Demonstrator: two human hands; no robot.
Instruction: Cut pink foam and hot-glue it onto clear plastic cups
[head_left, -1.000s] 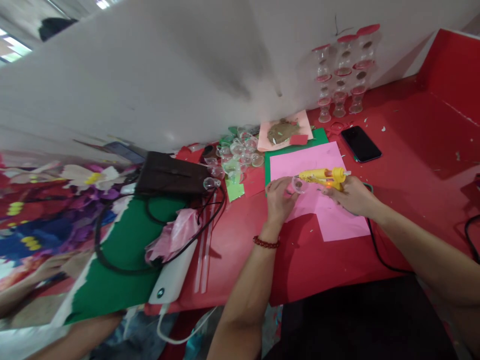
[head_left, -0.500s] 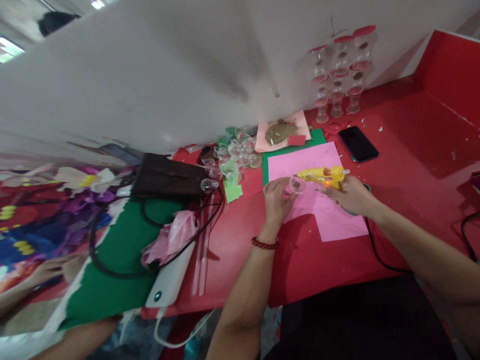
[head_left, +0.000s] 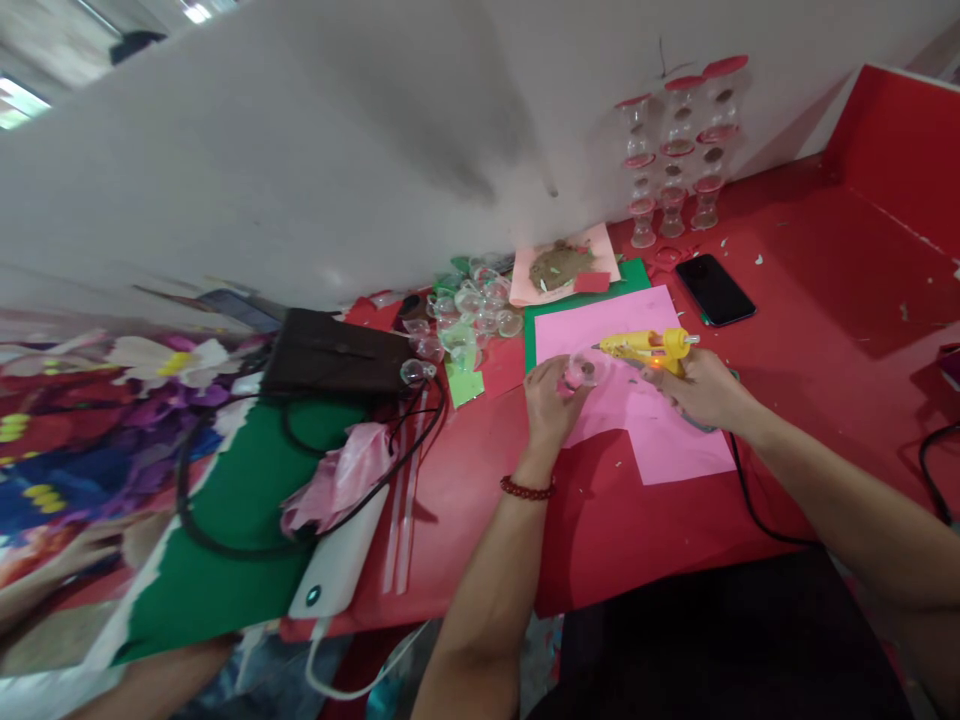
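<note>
A small clear plastic cup [head_left: 585,370] with something brown inside is pinched in the fingers of my left hand [head_left: 551,400]. My right hand [head_left: 705,390] is closed round the handle of a yellow glue gun [head_left: 646,347], on which a small orange light glows. The gun's nozzle points left, at the rim of the cup; whether it touches is too small to tell. Beneath both hands lies a pink paper sheet [head_left: 679,440]. Behind them, a pile of brown sand [head_left: 562,268] rests on a lighter pink sheet.
Stacked clear cups with red discs [head_left: 675,150] stand against the wall. A phone [head_left: 715,289] lies right of the paper. Left are loose clear cups [head_left: 480,305], a black bag [head_left: 337,355], a white power bank [head_left: 337,565] and clear sticks [head_left: 401,520]. A co-worker's hand [head_left: 94,545] is far left.
The glue gun has shifted slightly right along the cup's rim. The cup has turned or tilted a little in my left hand, which stays in nearly the same place.
</note>
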